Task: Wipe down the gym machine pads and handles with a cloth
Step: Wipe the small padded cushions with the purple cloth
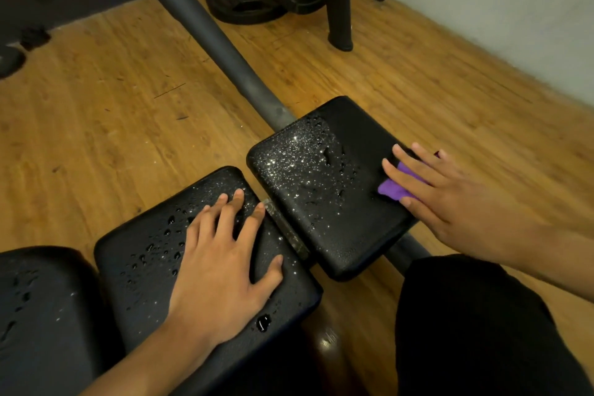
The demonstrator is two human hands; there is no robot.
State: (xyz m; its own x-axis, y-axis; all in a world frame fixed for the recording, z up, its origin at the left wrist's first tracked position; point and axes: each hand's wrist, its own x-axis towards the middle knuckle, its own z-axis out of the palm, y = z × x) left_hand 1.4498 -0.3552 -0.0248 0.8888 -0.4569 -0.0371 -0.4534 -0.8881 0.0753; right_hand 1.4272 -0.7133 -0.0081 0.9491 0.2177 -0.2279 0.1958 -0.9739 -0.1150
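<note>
Left hand (221, 260) flat, fingers spread, resting on near pad (138, 267), holding nothing. Right hand (450, 202) has straight fingers pressing purple cloth (393, 188) onto right edge of far pad (321, 177). Both pads beaded with droplets, probably slick, cushioned vinyl. Cloth looks small, soft, limp: best driven under a flat palm, not pinched. Weight plates (244, 0) beyond.

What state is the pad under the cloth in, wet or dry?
Wet: droplets cover the pad at left and middle. The right hand presses the purple cloth near its right edge.
</note>
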